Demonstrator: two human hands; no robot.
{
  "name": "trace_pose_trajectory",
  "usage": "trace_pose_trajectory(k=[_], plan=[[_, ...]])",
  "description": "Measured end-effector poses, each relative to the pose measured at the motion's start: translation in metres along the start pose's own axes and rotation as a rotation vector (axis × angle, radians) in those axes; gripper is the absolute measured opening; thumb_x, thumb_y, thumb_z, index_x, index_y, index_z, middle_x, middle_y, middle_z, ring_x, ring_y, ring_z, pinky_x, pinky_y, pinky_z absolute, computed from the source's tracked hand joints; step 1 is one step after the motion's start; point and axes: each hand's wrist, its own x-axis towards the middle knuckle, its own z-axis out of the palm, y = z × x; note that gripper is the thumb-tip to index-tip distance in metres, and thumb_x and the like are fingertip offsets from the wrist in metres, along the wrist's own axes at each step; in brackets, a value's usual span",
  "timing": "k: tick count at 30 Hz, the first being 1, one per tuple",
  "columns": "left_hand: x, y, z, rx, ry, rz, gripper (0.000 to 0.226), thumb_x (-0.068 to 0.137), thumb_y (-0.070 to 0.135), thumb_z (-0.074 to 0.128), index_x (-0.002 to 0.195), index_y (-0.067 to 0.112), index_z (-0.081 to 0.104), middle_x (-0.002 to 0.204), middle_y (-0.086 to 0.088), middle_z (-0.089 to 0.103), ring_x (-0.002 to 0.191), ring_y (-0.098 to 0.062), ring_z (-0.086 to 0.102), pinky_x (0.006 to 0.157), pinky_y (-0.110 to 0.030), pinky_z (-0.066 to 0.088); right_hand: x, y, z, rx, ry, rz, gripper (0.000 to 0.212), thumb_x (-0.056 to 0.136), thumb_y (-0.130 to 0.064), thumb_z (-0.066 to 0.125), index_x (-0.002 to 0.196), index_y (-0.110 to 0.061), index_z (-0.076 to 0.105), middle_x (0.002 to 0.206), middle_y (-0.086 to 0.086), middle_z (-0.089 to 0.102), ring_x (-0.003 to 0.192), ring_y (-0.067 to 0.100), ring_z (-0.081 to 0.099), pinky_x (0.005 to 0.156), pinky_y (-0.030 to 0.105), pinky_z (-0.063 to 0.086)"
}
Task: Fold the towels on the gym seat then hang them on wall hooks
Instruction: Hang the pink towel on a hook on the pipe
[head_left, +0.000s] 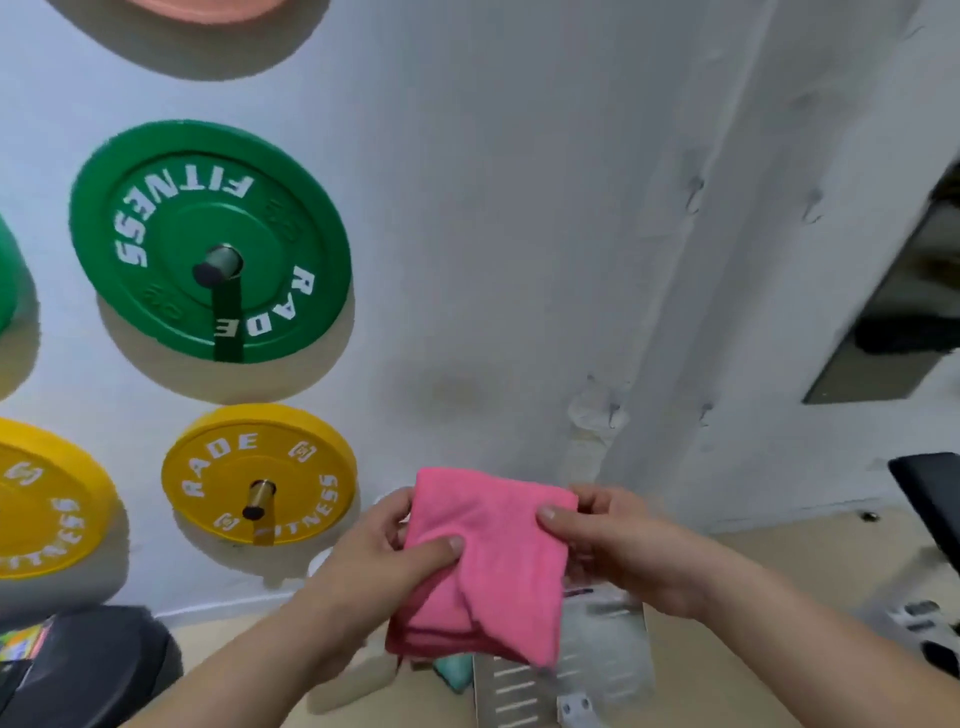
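The pink towel is held in the air in front of the white wall, low in the middle of the view. It is already folded into a compact, roughly rectangular pad of several layers. The stacked edges show along its lower left, and one loose corner hangs past the rest at the lower right. Its long axis runs nearly upright, the top leaning slightly right, with the broad face turned toward the camera. The left hand pinches the left edge, thumb pressed across the front and fingers behind. The right hand grips the upper right edge the same way. By the look of it, folding this towel is done or nearly so, bar that stray corner, and hanging it is what remains. No towel shows on the wall, and whether others wait on the seat cannot be told. Small dark fittings higher up on the wall to the right may be the hooks, though they are too small to be sure. To the left, a green weight plate and a yellow weight plate sit on pegs. A black padded edge at the far right may be the gym seat.
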Motion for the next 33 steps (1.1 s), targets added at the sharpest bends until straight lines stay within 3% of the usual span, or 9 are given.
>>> trace_pose_trajectory(k=[3,6,9,13,21,24,27,29,33], plan=[[0.060,0.049,0.008,0.033,-0.058,0.058,0.018,0.093,0.023,0.074,0.110,0.020,0.074,0.102,-0.004,0.081,0.096,-0.021,0.077,0.081,-0.035,0.059,0.014,-0.049,-0.038,-0.163,0.113,-0.048,0.035,0.095,-0.022,0.072,0.117,0.004,0.063,0.097,0.007,0.069,0.084,0.015,0.067,0.076,0.032,0.059],[0.119,0.107,0.029,0.121,-0.138,0.148,0.021,0.096,0.033,0.068,0.107,0.016,0.074,0.101,-0.008,0.080,0.091,-0.025,0.076,0.073,-0.037,0.055,0.022,-0.108,-0.086,-0.309,0.208,-0.124,0.029,0.099,-0.023,0.066,0.116,0.000,0.064,0.092,0.001,0.070,0.082,0.010,0.069,0.090,0.040,0.061],[0.177,0.164,0.063,0.212,-0.177,0.262,0.021,0.096,0.033,0.069,0.103,0.013,0.074,0.102,-0.012,0.078,0.082,-0.020,0.071,0.067,-0.035,0.053,0.025,-0.164,-0.135,-0.351,0.303,-0.208,0.015,0.099,-0.022,0.066,0.101,-0.008,0.063,0.082,0.006,0.065,0.072,0.016,0.065,0.076,0.036,0.061],[0.245,0.229,0.113,0.280,-0.177,0.376,0.017,0.094,0.023,0.072,0.101,0.008,0.070,0.105,-0.018,0.075,0.075,-0.017,0.071,0.057,-0.023,0.054,0.037,-0.227,-0.211,-0.455,0.385,-0.281,0.038,0.096,-0.030,0.069,0.113,0.003,0.061,0.086,0.009,0.068,0.070,0.014,0.069,0.063,0.027,0.059],[0.370,0.361,0.200,0.363,-0.163,0.630,0.012,0.091,0.013,0.070,0.102,0.008,0.066,0.101,-0.018,0.074,0.084,-0.034,0.076,0.069,-0.039,0.066,0.070,-0.369,-0.364,-0.628,0.481,-0.488,0.031,0.093,-0.026,0.073,0.117,-0.009,0.063,0.093,0.014,0.071,0.076,0.019,0.071,0.069,0.032,0.061],[0.410,0.412,0.225,0.374,-0.134,0.719,0.012,0.091,0.011,0.068,0.102,0.007,0.065,0.103,-0.016,0.072,0.088,-0.033,0.076,0.072,-0.043,0.066,0.080,-0.424,-0.408,-0.706,0.539,-0.553,0.025,0.095,-0.022,0.072,0.113,-0.007,0.065,0.104,0.023,0.070,0.082,0.024,0.071,0.072,0.036,0.062],[0.444,0.458,0.246,0.419,-0.108,0.811,0.012,0.090,0.007,0.067,0.102,0.008,0.065,0.103,-0.015,0.072,0.091,-0.029,0.075,0.071,-0.040,0.066,0.090,-0.472,-0.444,-0.783,0.628,-0.626,0.018,0.094,-0.017,0.073,0.109,-0.008,0.068,0.110,0.020,0.072,0.088,0.022,0.073,0.075,0.037,0.063],[0.464,0.487,0.255,0.439,-0.097,0.897,0.014,0.090,0.005,0.065,0.102,0.012,0.066,0.101,-0.012,0.071,0.085,-0.026,0.075,0.072,-0.041,0.066,0.094,-0.498,-0.464,-0.843,0.727,-0.659,0.015,0.092,-0.017,0.075,0.105,-0.011,0.070,0.101,0.015,0.076,0.082,0.019,0.072,0.072,0.034,0.061],[0.496,0.539,0.271,0.540,-0.039,1.062,0.034,0.092,-0.002,0.053,0.107,0.025,0.065,0.094,-0.011,0.073,0.070,-0.031,0.077,0.072,-0.046,0.066,0.105,-0.537,-0.496,-0.784,0.948,-0.740,0.011,0.086,-0.005,0.077,0.096,-0.006,0.073,0.069,0.006,0.070,0.051,0.011,0.059,0.048,0.028,0.045]])
